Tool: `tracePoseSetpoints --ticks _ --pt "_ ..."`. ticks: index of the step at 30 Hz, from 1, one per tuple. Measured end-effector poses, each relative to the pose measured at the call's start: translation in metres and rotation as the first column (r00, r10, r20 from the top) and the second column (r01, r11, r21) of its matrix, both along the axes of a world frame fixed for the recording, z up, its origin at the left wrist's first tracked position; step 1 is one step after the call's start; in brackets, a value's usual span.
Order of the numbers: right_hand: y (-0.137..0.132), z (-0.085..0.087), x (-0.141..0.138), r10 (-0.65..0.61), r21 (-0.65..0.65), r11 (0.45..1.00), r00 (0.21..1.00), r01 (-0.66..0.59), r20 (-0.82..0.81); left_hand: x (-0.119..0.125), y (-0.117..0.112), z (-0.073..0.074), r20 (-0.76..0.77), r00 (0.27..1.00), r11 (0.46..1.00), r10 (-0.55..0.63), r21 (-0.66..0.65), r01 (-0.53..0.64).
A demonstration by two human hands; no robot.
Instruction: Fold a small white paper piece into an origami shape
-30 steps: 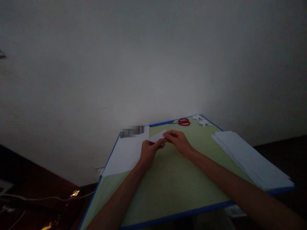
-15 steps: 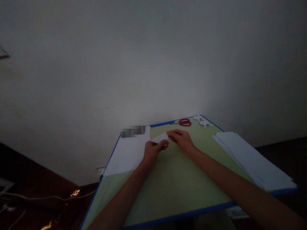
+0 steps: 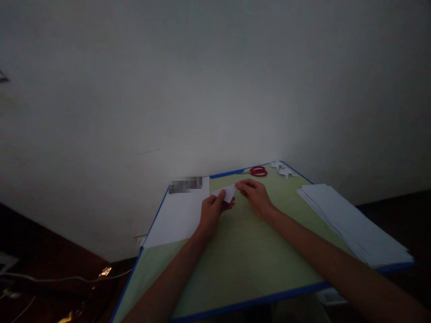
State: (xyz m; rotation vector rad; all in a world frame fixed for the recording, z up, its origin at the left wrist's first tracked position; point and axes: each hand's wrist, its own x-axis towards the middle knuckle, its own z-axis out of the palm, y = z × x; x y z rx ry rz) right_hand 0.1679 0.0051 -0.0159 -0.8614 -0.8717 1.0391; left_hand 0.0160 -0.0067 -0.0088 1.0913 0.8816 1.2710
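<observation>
A small folded piece of white paper (image 3: 229, 194) is held up over the middle of the table. My left hand (image 3: 212, 210) is closed on its left side, the thumb lying across the front and the fingers behind. With thumb and fingertips, my right hand (image 3: 255, 195) pinches the paper's upper right corner. How the paper is folded on its back side is hidden by the left fingers.
Red-handled scissors (image 3: 258, 171) lie near the table's back edge. Several white paper cutouts (image 3: 285, 172) rest at the back right corner. A stack of white paper (image 3: 353, 224) lies along the right side. A white sheet (image 3: 178, 215) and a blurred-out item (image 3: 186, 185) are at left. The green table (image 3: 256, 264) has blue edging and stands against a wall.
My left thumb has shifted upward and left on the paper, so more of its face shows. The right hand keeps its pinch at the corner. The view has moved slightly.
</observation>
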Motion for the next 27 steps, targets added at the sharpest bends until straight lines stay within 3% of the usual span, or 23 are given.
tracePoseSetpoints --ticks 10,16,27 --pt "0.0 0.003 0.006 -0.053 -0.023 0.998 0.998 0.054 0.043 -0.009 0.006 0.0 -0.086 0.989 0.982 0.121 0.159 -0.107" --pt "-0.002 0.003 0.005 -0.046 -0.049 0.997 0.993 0.051 0.107 -0.008 0.008 0.0 -0.029 0.977 0.968 0.21 0.146 -0.204" --pt "-0.002 0.003 0.004 -0.005 -0.039 0.999 0.979 0.013 0.202 -0.011 0.009 0.0 0.019 0.968 0.959 0.249 0.134 -0.25"
